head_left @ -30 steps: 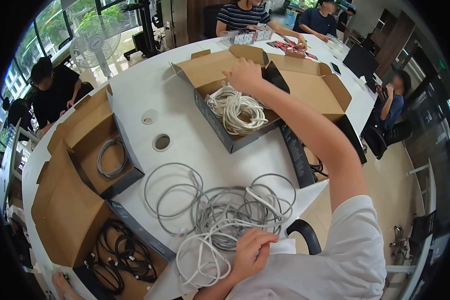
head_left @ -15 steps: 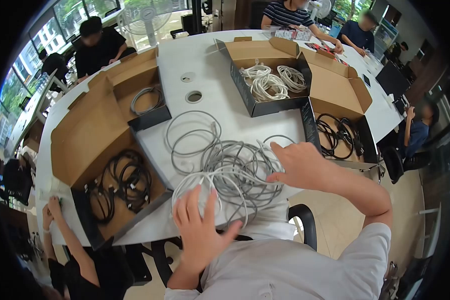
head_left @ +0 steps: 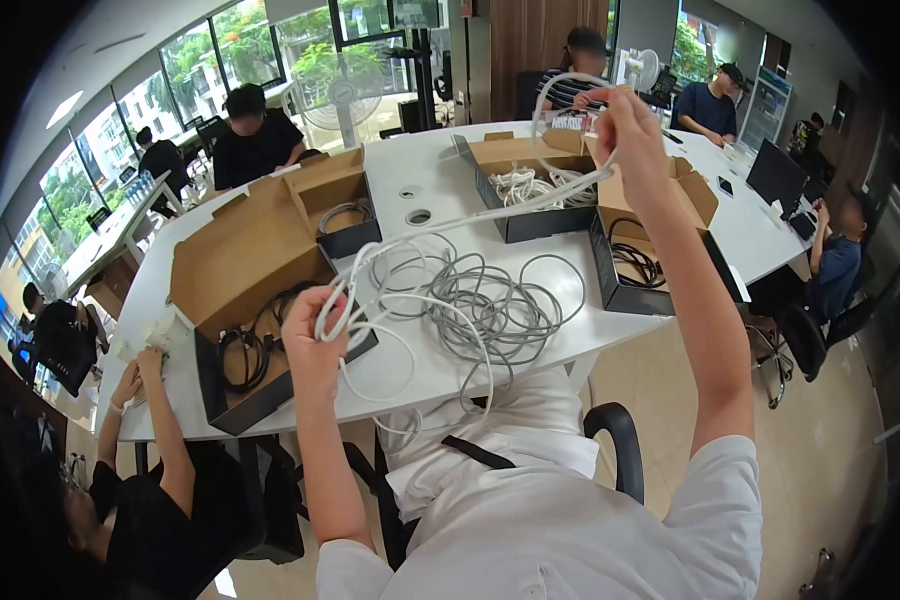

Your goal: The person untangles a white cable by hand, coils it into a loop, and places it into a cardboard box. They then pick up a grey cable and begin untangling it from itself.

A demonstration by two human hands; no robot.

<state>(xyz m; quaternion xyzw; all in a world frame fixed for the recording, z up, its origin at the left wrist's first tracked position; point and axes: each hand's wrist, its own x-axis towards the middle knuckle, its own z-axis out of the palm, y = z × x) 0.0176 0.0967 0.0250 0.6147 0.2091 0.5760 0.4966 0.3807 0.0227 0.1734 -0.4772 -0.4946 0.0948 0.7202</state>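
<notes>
A white cable (head_left: 450,224) stretches in the air between my two hands. My left hand (head_left: 315,325) is closed around several of its loops, low over the table's front left. Raised high on the right, my right hand (head_left: 625,140) grips another part of the same cable, with a loop standing out beside the fingers. More white strands hang from my left hand to the table and over its front edge. Under the stretched cable lies a loose tangle of grey cables (head_left: 500,315) on the white table (head_left: 560,262).
Black cables lie in an open box (head_left: 232,365) at the left, a grey coil (head_left: 345,216) in the compartment behind it. White coils fill the back box (head_left: 545,228); black cables sit in the right box (head_left: 635,290). A co-worker's hands (head_left: 140,375) rest at the left edge.
Both hands have closed on the white cable and lifted it off the pile. My right hand has risen far up and away; my left moved left and up. The view has tilted upward.
</notes>
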